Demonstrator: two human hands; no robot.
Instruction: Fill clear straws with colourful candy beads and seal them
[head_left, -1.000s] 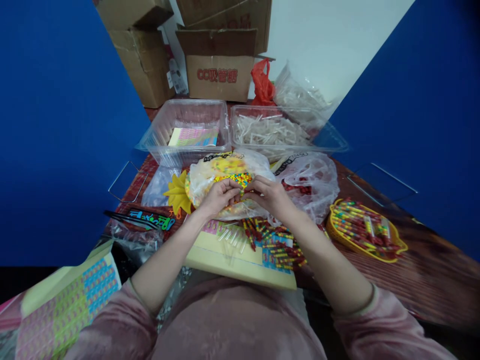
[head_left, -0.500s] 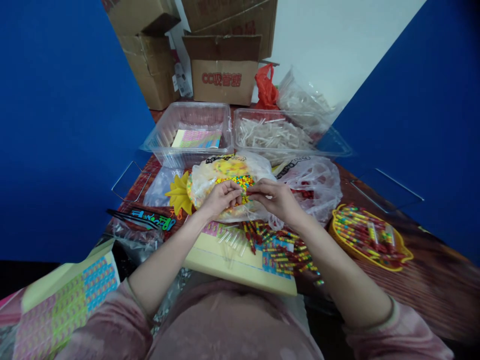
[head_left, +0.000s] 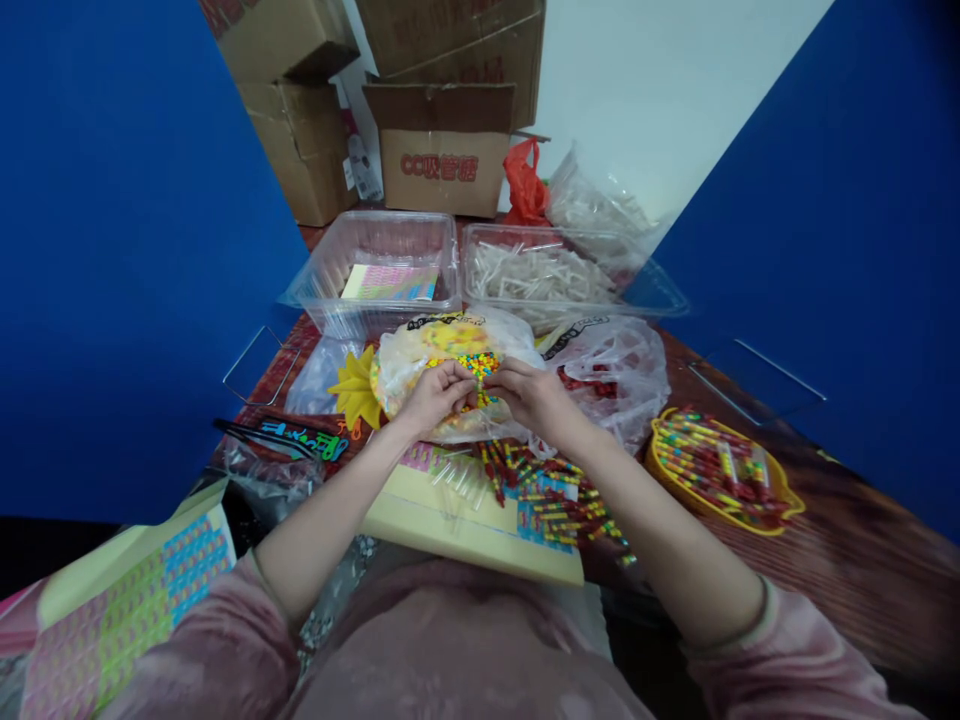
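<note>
My left hand (head_left: 440,393) is closed in a pinch above the plastic bag (head_left: 401,340) of small coloured candies (head_left: 478,366). Facing it from the right, my right hand (head_left: 529,392) also pinches, the fingertips of both almost meeting. What they hold is too small to make out. Below them lie several clear empty tubes (head_left: 459,478) on a cream sheet stack (head_left: 442,520). To their right spreads a loose pile of tubes filled with red, yellow and green candies (head_left: 551,500). A second plastic bag (head_left: 637,370) with dark red pieces lies beyond my right hand.
A yellow basket (head_left: 660,470) of filled tubes stands at the right. Behind the bags are a clear tray (head_left: 319,285) with a label sheet and another tray (head_left: 652,300) with many clear tubes. Cardboard boxes (head_left: 442,190) stand at the back; blue panels (head_left: 135,250) flank both sides.
Both hands stay over the candies, with the right fingertips a little closer to the left ones. The whole view has shifted slightly.
</note>
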